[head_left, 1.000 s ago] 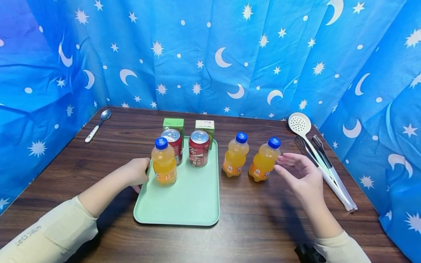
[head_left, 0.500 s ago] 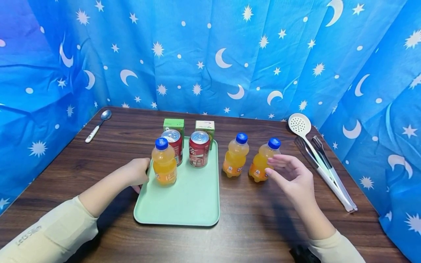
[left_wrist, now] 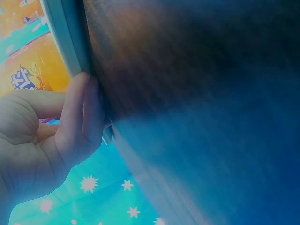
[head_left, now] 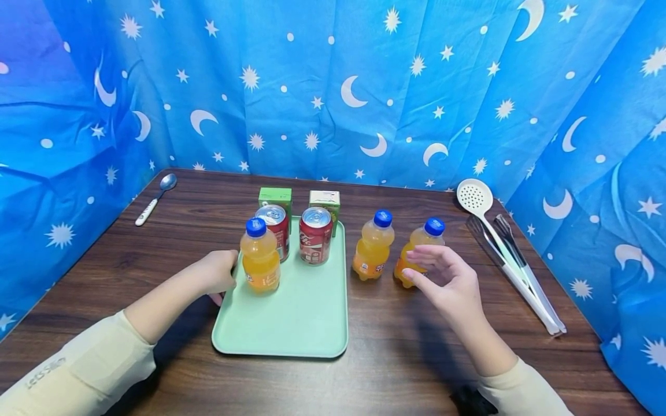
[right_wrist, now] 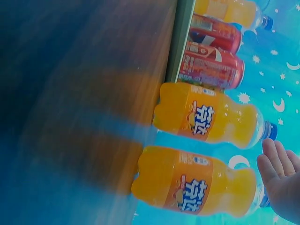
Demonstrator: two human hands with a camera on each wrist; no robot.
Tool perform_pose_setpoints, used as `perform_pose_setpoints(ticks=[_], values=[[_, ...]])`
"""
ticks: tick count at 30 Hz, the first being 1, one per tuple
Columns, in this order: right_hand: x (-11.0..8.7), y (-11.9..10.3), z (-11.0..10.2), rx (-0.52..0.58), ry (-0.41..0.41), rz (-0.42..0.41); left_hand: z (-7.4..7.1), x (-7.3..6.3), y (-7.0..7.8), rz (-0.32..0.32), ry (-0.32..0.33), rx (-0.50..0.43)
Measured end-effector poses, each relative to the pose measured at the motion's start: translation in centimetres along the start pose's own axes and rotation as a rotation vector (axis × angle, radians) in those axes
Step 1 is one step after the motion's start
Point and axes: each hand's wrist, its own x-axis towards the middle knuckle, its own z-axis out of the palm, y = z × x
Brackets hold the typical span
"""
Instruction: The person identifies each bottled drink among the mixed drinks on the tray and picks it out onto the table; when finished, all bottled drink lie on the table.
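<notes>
A pale green tray [head_left: 291, 329] lies on the table, and my left hand [head_left: 218, 271] grips its left rim. The left wrist view shows bent fingers [left_wrist: 77, 112] at that edge. On the tray stand an orange soda bottle [head_left: 261, 263] and two red soda cans [head_left: 314, 240]. Two more orange soda bottles stand upright right of the tray: a nearer-to-tray bottle [head_left: 373, 254] and a right-hand bottle [head_left: 422, 238]. My right hand [head_left: 452, 286], thumb and fingers spread apart and holding nothing, partly covers the right-hand bottle in the head view.
Two juice cartons, one with a green top [head_left: 276, 195] and one with a white top [head_left: 325, 197], stand behind the cans. A spoon [head_left: 155, 200] lies far left. A white skimmer [head_left: 474, 197] and other metal utensils [head_left: 525, 274] lie at right. A blue curtain [head_left: 333, 86] surrounds the table.
My right hand has moved left, from beside the right-hand bottle to overlapping it in the head view. The left hand, tray and bottles have stayed in place.
</notes>
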Motion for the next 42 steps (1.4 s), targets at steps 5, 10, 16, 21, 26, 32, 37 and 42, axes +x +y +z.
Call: perform_pose_setpoints(ticks=[5,10,16,21,26,32,37,42], values=[[0.2,-0.2,0.8,0.020,-0.027,-0.026,0.0,0.0,-0.1,0.003,0.003,0.005],[0.5,-0.2,1.5,0.059,-0.039,-0.037,0.0,0.0,-0.1,0.014,0.001,0.001],[0.7,-0.2,2.2,0.082,-0.048,-0.069,-0.2,-0.1,-0.1,0.020,-0.004,-0.005],[0.8,-0.2,2.8,0.099,-0.051,-0.071,-0.2,0.0,0.0,0.014,-0.003,-0.004],[0.9,-0.4,3.1,0.106,-0.053,-0.061,-0.1,0.1,-0.1,0.017,-0.005,-0.007],[1.0,-0.4,3.4,0.093,-0.058,-0.054,-0.1,0.2,-0.2,0.014,0.002,-0.004],[1.2,-0.3,4.0,0.099,-0.067,-0.043,-0.1,0.3,-0.3,0.011,0.004,-0.002],[1.3,-0.5,4.6,0.124,-0.076,-0.016,0.0,0.2,-0.3,0.014,0.003,0.000]])
